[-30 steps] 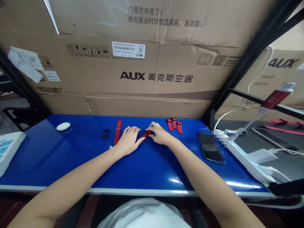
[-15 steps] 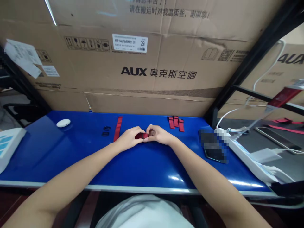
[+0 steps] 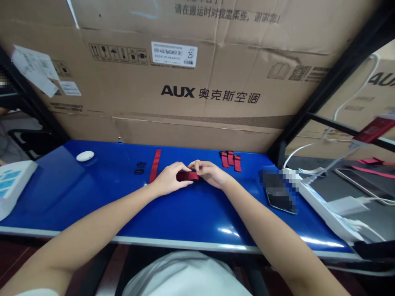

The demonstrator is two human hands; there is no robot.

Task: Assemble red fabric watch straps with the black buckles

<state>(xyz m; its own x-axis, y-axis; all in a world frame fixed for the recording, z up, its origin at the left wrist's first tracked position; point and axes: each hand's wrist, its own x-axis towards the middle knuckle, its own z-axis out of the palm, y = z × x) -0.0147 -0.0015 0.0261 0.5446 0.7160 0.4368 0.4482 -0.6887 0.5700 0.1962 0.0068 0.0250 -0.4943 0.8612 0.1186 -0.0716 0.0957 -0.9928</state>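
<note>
Between my hands is a short red webbing strap (image 3: 194, 176), folded over, with a small black buckle (image 3: 187, 176) on it. My left hand (image 3: 169, 179) grips the strap from the left, thumb below and fingers above. At the strap's right end, my right hand (image 3: 212, 172) has its fingertips pinched together on it; part of that end is hidden. A flat red strap (image 3: 155, 165) lies just left of my left hand. Beside it are two loose black buckles (image 3: 139, 172). Several short red straps with black buckles (image 3: 231, 159) lie behind my right hand.
A large cardboard box (image 3: 197, 119) walls off the back of the blue table (image 3: 191, 222). A white oval object (image 3: 85, 156) lies left. On the right are a phone (image 3: 280, 199), a white power strip (image 3: 324, 207) with cables, and a black metal frame (image 3: 308, 98).
My right hand's fingers have shifted up and back on the strap, so more of its red right end shows. The view has turned slightly.
</note>
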